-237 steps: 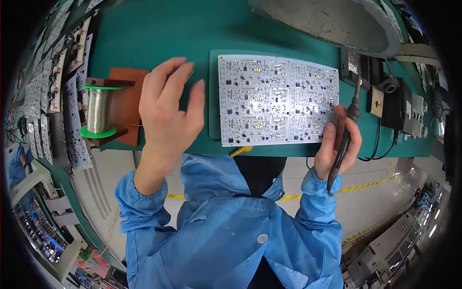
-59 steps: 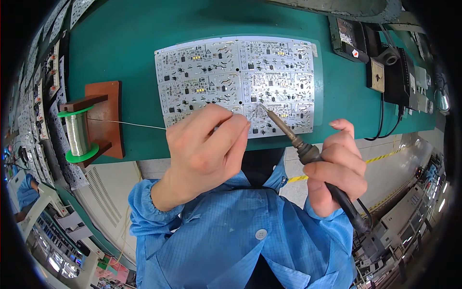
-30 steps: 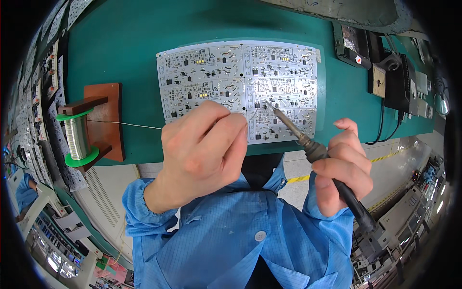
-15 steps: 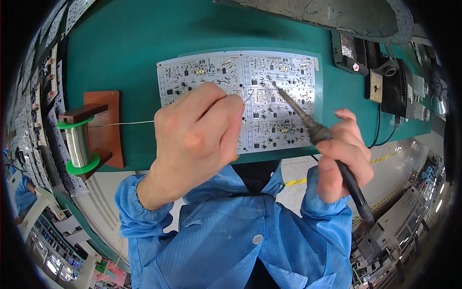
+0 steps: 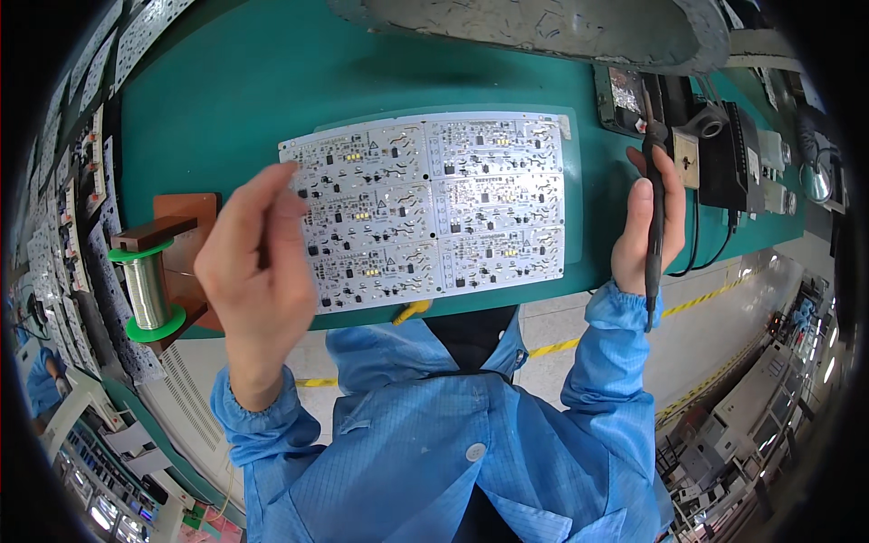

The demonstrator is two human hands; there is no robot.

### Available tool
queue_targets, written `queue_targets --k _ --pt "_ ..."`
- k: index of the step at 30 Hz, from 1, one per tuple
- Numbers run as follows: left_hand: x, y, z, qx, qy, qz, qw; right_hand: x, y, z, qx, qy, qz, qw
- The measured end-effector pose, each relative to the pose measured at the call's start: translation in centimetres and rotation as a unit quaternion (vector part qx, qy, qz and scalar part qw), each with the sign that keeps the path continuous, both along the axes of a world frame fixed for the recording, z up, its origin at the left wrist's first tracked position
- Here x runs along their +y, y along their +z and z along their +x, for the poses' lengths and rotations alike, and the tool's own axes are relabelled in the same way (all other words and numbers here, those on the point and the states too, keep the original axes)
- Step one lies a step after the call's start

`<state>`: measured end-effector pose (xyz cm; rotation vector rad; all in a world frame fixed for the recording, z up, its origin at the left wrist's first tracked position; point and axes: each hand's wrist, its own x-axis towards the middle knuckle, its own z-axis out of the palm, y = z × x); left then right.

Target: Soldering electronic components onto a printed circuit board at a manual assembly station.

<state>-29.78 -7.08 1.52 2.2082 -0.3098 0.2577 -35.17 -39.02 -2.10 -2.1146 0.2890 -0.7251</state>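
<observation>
A soldering iron (image 5: 654,217) stands nearly upright in my right hand (image 5: 644,226), its thin tip towards the far right of the table. The thumb and fingers close round its dark handle, off the right edge of the white circuit board panel (image 5: 434,195). My left hand (image 5: 258,271) hovers at the panel's left edge with bent, slightly smeared fingers; whether they grip anything is not clear. Left of it, a spool of solder wire (image 5: 148,294) with green flanges sits on a brown stand (image 5: 210,210). A faint bit of wire runs from the spool towards that hand.
At the right lie a dark tray (image 5: 620,101), a pale sponge block (image 5: 686,163) and a black box (image 5: 738,158) with cables. A large grey lamp-like hood (image 5: 543,36) overhangs the far edge. More boards (image 5: 109,181) line the left, and something yellow (image 5: 412,310) lies by the near edge.
My left hand has drawn back leftwards from the middle of the panel. My right hand has moved right and away from the board, swinging the soldering iron upright. More of the panel shows.
</observation>
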Motion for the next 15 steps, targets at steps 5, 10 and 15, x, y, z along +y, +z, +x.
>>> queue_targets --k 5,10,15 --pt "2.6 -1.0 -0.3 0.011 0.069 -0.021 0.997 0.3 0.9 -0.3 0.057 -0.021 0.009 0.998" --pt "3.8 -3.2 -1.0 0.042 0.068 -0.054 0.995 2.2 0.7 -1.4 -0.049 -0.001 0.064 0.997" --pt "3.3 -3.0 -1.3 0.050 0.017 -0.042 0.998 5.2 0.2 -2.1 -0.049 0.080 0.076 0.993"
